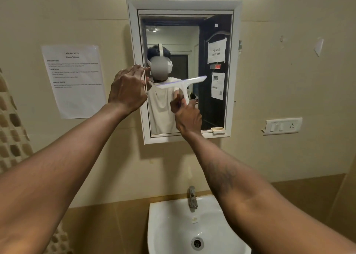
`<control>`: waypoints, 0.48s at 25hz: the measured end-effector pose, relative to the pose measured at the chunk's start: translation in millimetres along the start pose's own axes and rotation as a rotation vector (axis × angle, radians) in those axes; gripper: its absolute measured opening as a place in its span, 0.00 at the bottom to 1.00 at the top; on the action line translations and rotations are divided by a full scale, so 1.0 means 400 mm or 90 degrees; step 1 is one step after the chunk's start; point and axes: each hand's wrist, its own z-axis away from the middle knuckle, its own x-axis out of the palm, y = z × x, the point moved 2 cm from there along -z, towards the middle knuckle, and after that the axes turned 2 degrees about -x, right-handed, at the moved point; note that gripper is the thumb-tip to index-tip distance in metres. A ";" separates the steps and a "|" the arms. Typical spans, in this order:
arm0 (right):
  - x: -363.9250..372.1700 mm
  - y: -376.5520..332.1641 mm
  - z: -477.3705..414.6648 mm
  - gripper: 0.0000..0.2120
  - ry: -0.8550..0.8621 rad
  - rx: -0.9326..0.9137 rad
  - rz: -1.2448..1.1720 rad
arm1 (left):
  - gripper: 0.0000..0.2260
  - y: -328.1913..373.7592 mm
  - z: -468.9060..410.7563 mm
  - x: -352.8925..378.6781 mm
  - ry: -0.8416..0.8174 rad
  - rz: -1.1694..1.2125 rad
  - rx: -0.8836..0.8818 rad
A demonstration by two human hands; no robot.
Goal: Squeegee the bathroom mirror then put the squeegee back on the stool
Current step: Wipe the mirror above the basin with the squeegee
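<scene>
Both forearms reach over the sink (169, 225). Right hand (187, 117) grips the squeegee (183, 83) against the mirror (212, 103) mid-height; left hand (127, 88), fingers spread, steadies the frame. Wiping seems underway; returning it to the unseen stool remains.

- The left hand (128, 89) covers part of the mirror's (215, 103) left frame edge.
- The right hand (187, 117) hides the lower squeegee (183, 83) handle.
- The small print on the wall paper (74, 80) is too blurred to read.
- The bottom edge cuts off the sink (169, 225).
</scene>
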 end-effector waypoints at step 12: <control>0.053 0.230 0.346 0.20 -0.146 0.163 0.064 | 0.21 -0.006 0.116 0.041 -0.078 -0.017 -0.024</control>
